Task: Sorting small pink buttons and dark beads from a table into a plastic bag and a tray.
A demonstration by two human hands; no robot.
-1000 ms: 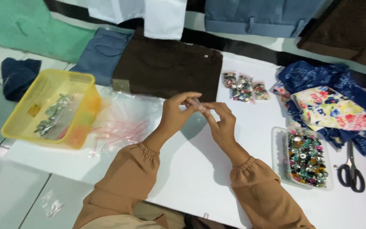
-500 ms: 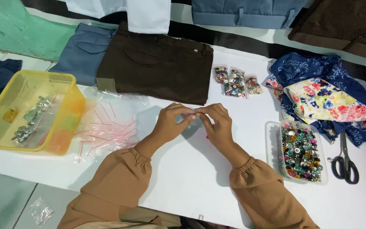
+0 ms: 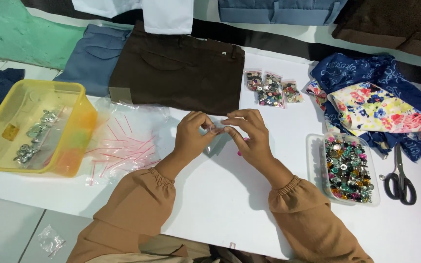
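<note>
Both sets of fingertips meet over the middle of the white table (image 3: 230, 204), pinched shut on a small clear plastic bag (image 3: 216, 139) that hangs between them; the left hand (image 3: 191, 136) grips one top corner, the right hand (image 3: 249, 136) the other. The bag is so thin and glassy that its lower edge is hard to trace, and I cannot tell what is inside. Bare tabletop lies open below the wrists. To the left a loose heap of clear bags with red strips (image 3: 123, 143) crinkles beside a yellow plastic tub (image 3: 76, 122) of metal bits. To the right a clear tray of shiny mixed buttons (image 3: 347, 168) sits near black-handled scissors (image 3: 399, 180). Beyond the hands, folded brown trousers (image 3: 176, 73) and three small packets of buttons (image 3: 271, 87); floral cloth (image 3: 381, 107) is rumpled at the far right edge
</note>
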